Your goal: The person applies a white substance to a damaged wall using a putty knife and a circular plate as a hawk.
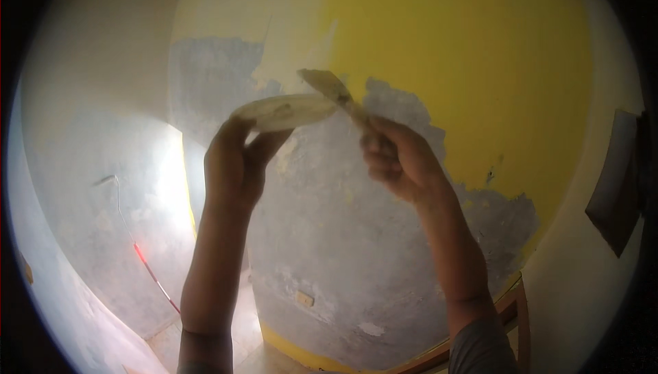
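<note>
My left hand [232, 161] is raised in front of the wall, its fingers and thumb closed on a shallow pale dish [301, 108]. A smear of something darker shows inside the dish. In my right hand [408, 161] is a putty knife [332, 88], gripped by its handle, the blade pointing up and to the left. The blade crosses the dish's right rim in view; whether they touch I cannot tell. Behind both hands stands a wall [336, 223] with grey patches, a whitish area at upper left and yellow paint at upper right.
A paint roller [106, 181] on a long red-and-white pole [147, 264] leans at the left wall. Low on the facing wall is a small socket plate [305, 298]. A wooden frame [522, 316] stands at lower right, and a dark-edged panel [613, 185] hangs at far right.
</note>
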{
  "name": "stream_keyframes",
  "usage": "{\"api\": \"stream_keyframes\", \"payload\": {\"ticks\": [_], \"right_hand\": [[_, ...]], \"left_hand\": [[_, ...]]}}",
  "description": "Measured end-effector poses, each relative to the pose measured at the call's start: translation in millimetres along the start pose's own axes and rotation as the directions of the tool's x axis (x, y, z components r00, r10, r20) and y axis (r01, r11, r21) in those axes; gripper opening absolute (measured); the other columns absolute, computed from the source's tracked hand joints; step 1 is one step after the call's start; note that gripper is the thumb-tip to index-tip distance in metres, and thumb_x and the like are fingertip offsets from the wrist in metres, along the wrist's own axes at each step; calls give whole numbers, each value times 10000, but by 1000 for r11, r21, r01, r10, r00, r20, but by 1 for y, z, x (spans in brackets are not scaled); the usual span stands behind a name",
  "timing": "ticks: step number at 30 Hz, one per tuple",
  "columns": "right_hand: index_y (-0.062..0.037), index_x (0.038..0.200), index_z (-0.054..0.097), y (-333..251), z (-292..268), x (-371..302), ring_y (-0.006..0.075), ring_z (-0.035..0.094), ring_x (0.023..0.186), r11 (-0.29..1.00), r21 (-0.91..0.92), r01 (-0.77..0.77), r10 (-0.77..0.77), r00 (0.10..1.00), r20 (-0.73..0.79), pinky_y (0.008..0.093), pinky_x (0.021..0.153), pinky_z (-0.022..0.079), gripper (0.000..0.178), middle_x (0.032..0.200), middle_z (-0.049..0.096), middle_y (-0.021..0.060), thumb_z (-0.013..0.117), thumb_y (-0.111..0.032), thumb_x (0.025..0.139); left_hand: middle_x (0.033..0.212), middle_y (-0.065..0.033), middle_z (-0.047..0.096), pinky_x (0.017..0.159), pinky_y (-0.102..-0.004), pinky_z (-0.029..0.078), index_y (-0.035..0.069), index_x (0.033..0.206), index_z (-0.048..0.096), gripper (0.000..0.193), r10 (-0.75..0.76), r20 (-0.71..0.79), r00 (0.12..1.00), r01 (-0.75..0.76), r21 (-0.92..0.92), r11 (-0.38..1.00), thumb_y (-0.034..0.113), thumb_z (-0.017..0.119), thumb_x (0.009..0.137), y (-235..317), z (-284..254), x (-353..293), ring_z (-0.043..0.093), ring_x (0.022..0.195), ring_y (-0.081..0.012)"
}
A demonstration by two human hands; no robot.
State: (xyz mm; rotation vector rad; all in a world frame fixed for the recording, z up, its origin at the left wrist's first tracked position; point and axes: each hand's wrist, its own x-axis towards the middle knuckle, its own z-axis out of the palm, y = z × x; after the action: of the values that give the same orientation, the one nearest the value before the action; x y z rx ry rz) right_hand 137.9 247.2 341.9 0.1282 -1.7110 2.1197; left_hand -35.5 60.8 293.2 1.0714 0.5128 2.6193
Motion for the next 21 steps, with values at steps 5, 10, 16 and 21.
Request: {"api": "stream_keyframes", "payload": {"ticks": [5,10,16,21], "right_hand": [[-87,1041,532,-66,20,27,50,344,499,972,-178,152,-170,982,-89,226,440,289,147,734,548,9,495,-219,1094],[-90,1038,538,-120,27,60,61,340,509,912,-331,243,-305,941,-147,225,458,294,132,737,538,12,505,-205,1095],[-91,978,544,-156,14,91,57,328,518,768,-577,278,-413,903,-116,232,482,300,175,742,532,8,536,-227,1088],[-59,1043,579,-169,12,113,52,335,512,655,-676,339,-516,854,-71,226,484,314,211,774,558,-1,579,-269,1067]], "left_hand": [[1303,-353,457,1176,-547,502,-198,1119,404,240,-43,86,995,56,-155,986,-22,460,965,27,32,47,544,1291,-489],[1325,-359,404,1176,-573,493,-265,1217,337,361,-36,219,975,77,-182,980,-36,457,965,40,38,96,481,1340,-495],[1370,-355,379,1147,-628,503,-227,1326,305,425,-23,170,985,56,-195,979,-33,455,979,52,70,95,464,1354,-493],[1371,-350,388,1146,-641,497,-214,1342,312,425,105,313,944,-172,194,966,-33,452,984,48,58,118,457,1359,-497]]}}
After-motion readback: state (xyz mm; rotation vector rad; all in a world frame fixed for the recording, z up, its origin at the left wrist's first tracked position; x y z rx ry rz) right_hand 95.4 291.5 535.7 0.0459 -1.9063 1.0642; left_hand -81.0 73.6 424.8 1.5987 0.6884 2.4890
